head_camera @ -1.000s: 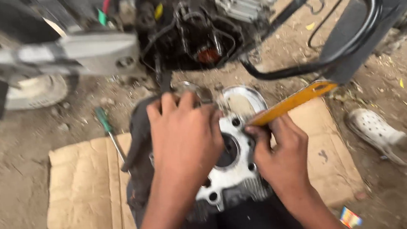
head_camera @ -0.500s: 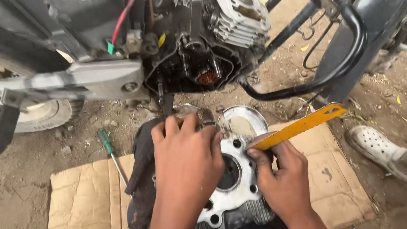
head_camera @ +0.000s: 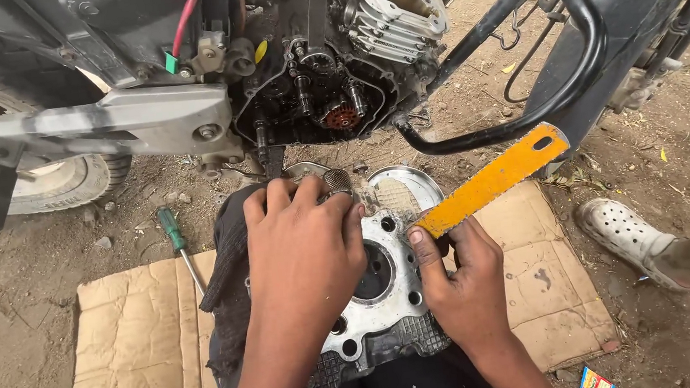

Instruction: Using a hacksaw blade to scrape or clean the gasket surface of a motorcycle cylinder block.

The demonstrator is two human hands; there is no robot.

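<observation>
Below the opened motorcycle engine [head_camera: 309,88] at twelve o'clock, the cylinder head [head_camera: 384,296] rests at centre on cardboard [head_camera: 136,341], left hand [head_camera: 304,253] flat on it, right hand [head_camera: 463,280] pinching a yellow scraper blade [head_camera: 491,180] at two o'clock; mid-scrape, likely needing steady strokes.

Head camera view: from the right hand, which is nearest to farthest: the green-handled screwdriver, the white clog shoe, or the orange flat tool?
From the right hand:
1. Orange flat tool, held in it.
2. White clog shoe, on the dirt at right.
3. Green-handled screwdriver, far left, past the left hand.
</observation>
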